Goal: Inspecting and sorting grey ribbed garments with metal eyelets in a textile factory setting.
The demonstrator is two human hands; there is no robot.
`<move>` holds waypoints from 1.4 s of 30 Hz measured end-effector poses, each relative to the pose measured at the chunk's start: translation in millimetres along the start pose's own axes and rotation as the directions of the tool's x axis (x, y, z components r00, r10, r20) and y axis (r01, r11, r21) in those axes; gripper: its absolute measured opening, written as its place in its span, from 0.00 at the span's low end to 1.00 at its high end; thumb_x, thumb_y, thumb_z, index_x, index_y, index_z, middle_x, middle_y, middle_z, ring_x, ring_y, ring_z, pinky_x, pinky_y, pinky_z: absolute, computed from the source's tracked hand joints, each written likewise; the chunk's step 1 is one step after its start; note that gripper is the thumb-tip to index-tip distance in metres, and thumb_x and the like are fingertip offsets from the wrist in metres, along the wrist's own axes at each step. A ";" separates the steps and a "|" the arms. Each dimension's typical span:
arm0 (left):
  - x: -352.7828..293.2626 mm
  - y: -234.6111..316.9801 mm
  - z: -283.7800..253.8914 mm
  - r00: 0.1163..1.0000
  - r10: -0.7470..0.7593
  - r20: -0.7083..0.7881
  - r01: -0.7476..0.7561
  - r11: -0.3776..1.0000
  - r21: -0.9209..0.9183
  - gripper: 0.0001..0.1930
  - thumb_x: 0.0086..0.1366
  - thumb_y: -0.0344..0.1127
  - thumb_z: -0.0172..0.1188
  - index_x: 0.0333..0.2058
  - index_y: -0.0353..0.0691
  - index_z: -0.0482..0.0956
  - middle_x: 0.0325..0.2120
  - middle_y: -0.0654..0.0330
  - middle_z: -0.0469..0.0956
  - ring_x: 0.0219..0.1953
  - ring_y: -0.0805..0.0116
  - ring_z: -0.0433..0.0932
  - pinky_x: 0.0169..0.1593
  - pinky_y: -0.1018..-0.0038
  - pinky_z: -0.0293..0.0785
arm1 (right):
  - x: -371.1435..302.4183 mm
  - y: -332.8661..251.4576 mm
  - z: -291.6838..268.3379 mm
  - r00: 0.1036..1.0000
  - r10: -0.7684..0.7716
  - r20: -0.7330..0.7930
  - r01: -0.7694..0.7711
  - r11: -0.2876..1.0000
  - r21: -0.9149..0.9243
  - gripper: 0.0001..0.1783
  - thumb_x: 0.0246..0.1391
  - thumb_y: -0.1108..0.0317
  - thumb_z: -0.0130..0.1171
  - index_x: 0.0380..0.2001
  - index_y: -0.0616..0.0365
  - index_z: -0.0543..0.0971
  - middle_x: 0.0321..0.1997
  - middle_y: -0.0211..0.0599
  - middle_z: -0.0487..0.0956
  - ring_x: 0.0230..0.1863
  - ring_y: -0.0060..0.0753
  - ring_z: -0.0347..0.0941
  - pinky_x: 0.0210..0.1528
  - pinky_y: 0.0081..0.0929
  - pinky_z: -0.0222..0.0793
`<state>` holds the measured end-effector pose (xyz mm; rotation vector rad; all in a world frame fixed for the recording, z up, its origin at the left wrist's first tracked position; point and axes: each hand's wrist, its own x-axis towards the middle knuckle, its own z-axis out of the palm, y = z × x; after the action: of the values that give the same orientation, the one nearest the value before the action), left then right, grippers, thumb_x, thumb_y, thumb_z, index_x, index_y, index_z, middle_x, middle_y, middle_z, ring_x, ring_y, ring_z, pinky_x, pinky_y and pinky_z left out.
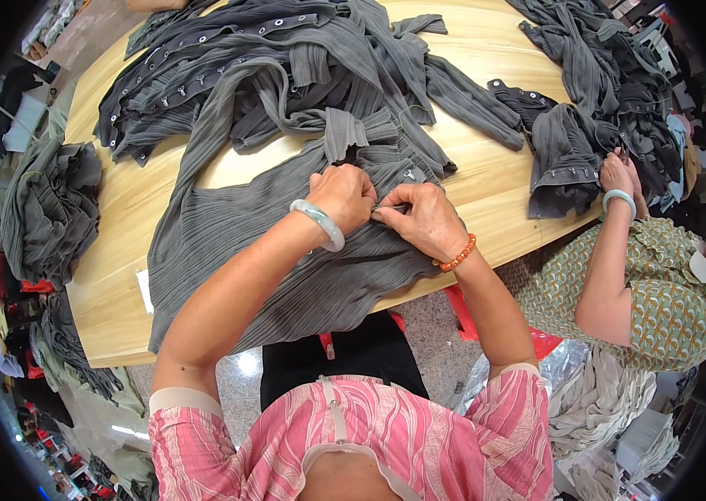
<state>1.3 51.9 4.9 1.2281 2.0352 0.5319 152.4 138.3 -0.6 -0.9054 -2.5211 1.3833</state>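
Observation:
A dark grey ribbed top point(236, 221) lies spread over the near edge of the wooden table, its lower part hanging past the edge. My left hand point(343, 196), with a pale bangle on the wrist, is closed on the top's front near the collar. Close beside it, my right hand point(428, 219) pinches the same front edge between thumb and forefinger; an orange bead bracelet circles that wrist. The fingertips hide the exact spot being held. A small metal fastener shows on the cloth just above my right hand.
Piled tops with metal-ringed dark plackets point(194, 79) cover the far side of the table point(486, 200). Another grey bundle point(51, 209) sits at the left edge. On the right, a co-worker's hand point(617, 174) handles a dark garment point(566, 154). Pale cloth point(603, 401) is heaped lower right.

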 end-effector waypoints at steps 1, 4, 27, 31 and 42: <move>-0.1 -1.9 1.5 1.000 0.006 -0.001 -0.006 1.000 -0.001 0.03 0.49 0.30 0.60 0.22 0.42 0.83 0.25 0.52 0.81 0.37 0.52 0.77 0.44 0.61 0.64 | -0.5 -0.5 0.5 1.000 0.010 -0.005 -0.010 1.000 -0.024 0.13 0.44 0.61 0.65 0.27 0.62 0.82 0.26 0.46 0.80 0.30 0.46 0.78 0.35 0.35 0.73; -2.9 -7.2 3.7 0.993 0.095 -0.070 -0.091 0.994 0.062 0.07 0.52 0.33 0.59 0.26 0.36 0.81 0.22 0.54 0.80 0.28 0.59 0.80 0.38 0.65 0.71 | -1.9 0.2 5.5 0.994 -0.084 -0.065 0.070 0.978 -0.196 0.12 0.44 0.63 0.65 0.27 0.63 0.81 0.23 0.45 0.80 0.24 0.40 0.77 0.30 0.32 0.72; -10.0 6.3 14.2 0.960 0.156 -0.232 -0.123 0.981 0.148 0.09 0.53 0.37 0.63 0.31 0.39 0.81 0.26 0.57 0.78 0.36 0.59 0.73 0.43 0.64 0.63 | -27.3 20.1 -18.4 0.978 -0.109 -0.178 0.070 0.975 -0.212 0.07 0.49 0.65 0.63 0.30 0.56 0.82 0.30 0.41 0.78 0.30 0.44 0.75 0.35 0.35 0.71; 2.9 15.5 32.0 0.913 0.253 -0.320 -0.170 0.949 0.266 0.09 0.51 0.34 0.64 0.32 0.41 0.81 0.34 0.54 0.78 0.43 0.57 0.70 0.48 0.64 0.61 | -19.4 19.2 -14.4 0.981 -0.074 -0.177 0.047 0.987 -0.154 0.07 0.48 0.64 0.62 0.30 0.55 0.82 0.31 0.42 0.78 0.35 0.47 0.76 0.38 0.38 0.72; 13.9 14.4 31.0 0.970 0.171 -0.170 -0.136 0.970 0.200 0.04 0.50 0.30 0.60 0.26 0.41 0.81 0.33 0.55 0.80 0.42 0.56 0.72 0.47 0.64 0.61 | -0.8 18.4 -13.0 0.983 -0.026 -0.181 -0.010 0.981 -0.194 0.12 0.45 0.62 0.64 0.28 0.61 0.82 0.25 0.44 0.80 0.25 0.38 0.76 0.32 0.31 0.71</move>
<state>28.4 70.8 -11.5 1.5082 2.1972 0.5564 166.2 154.7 -7.8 -1.0031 -2.5451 1.0118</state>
